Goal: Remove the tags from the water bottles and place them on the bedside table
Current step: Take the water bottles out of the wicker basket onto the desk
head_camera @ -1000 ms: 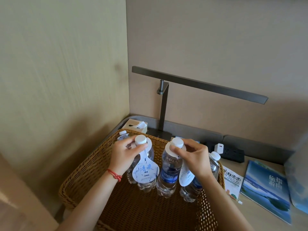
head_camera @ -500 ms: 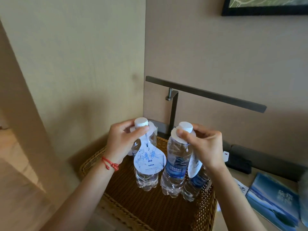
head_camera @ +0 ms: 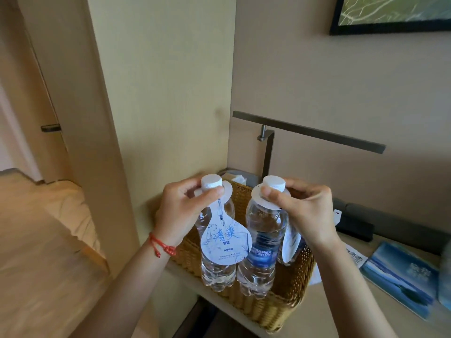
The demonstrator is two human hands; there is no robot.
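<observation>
Fingers of the left hand (head_camera: 181,211) curl around the neck of the left water bottle (head_camera: 217,242), thumb tip pressed on the paper collar just under the white cap (head_camera: 211,181); fingers of the right hand (head_camera: 302,211) pinch the neck of the right water bottle (head_camera: 262,247) in the same way, thumb lying across its collar below that bottle's cap (head_camera: 273,182). Both bottles hang upright, long axis vertical, bodies straight down from the fingertips and bases above the front rim of the wicker basket (head_camera: 266,315). Each tag is a ring looped over the neck, so it can only come off upward, along the bottle's axis and past the cap, away from the fingers holding it. The left tag (head_camera: 225,242) drops from under the left thumb and faces the camera, a teardrop printed in blue; the right tag (head_camera: 290,242) hangs on the far side of its bottle, below the right palm, mostly hidden. Each hand is nearest its own tag, yet both are busy carrying; I judge one bottle must be set down, or one hand freed, before a ring can be slid up. Beyond the right hand lies the bedside table top (head_camera: 341,311), with a blue brochure (head_camera: 400,276) on it.
</observation>
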